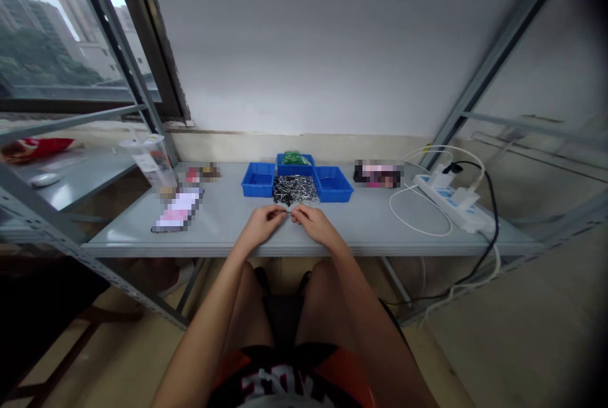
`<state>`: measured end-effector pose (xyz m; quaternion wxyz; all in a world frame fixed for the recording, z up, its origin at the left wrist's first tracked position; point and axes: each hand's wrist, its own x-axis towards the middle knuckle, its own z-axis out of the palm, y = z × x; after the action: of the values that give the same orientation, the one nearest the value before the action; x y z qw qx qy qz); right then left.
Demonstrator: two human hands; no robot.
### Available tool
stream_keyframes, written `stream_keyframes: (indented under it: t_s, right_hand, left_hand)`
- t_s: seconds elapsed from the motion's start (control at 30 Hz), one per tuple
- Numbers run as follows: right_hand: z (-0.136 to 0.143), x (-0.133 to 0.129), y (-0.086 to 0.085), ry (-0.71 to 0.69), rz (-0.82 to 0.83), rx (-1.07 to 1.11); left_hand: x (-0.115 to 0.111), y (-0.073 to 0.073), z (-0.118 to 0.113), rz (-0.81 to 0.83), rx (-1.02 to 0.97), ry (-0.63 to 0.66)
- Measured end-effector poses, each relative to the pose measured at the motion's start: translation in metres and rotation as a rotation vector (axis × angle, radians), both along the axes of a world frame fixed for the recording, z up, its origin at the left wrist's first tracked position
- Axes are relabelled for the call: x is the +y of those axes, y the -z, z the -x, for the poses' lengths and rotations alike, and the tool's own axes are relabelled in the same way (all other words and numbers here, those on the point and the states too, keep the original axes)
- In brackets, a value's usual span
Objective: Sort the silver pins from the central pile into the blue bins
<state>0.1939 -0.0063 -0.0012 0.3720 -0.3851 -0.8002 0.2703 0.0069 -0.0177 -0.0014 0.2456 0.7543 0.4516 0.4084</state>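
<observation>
Our left hand and right hand clamp their grip on a small part, near side of the metal pile.

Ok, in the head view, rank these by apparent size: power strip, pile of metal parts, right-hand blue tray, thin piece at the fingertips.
1. White power strip
2. Metal parts pile and right-hand blue tray: too alike to rank
3. Thin piece between left hand and right hand
</observation>
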Motion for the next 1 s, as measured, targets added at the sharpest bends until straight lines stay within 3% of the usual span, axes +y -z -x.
stream_keyframes:
  t_s: [0.33, 0.6, 0.8, 1.0]
  right_hand:
    - [0.0030, 0.0031, 0.0044, 0.012, 0.015, 0.062]
    - [0.0018, 0.0033, 0.0059, -0.085, -0.018, -0.073]
    - [0.0024, 0.0013, 0.0029, -0.024, -0.042, -0.040]
    - [0.0020, 0.0011, 0.0022, -0.016, -0.045, 0.008]
  left_hand:
    - [-0.0002, 0.0007, 0.0005, -0.017, 0.004, 0.006]
    - [-0.0044, -0.0031, -0.0010, -0.014, -0.036, 0.052]
    - [-0.0037, -0.0009, -0.0001, 0.030, -0.133, 0.021]
    - [-0.0040, -0.0003, -0.0001, 0.021, -0.038, 0.067]
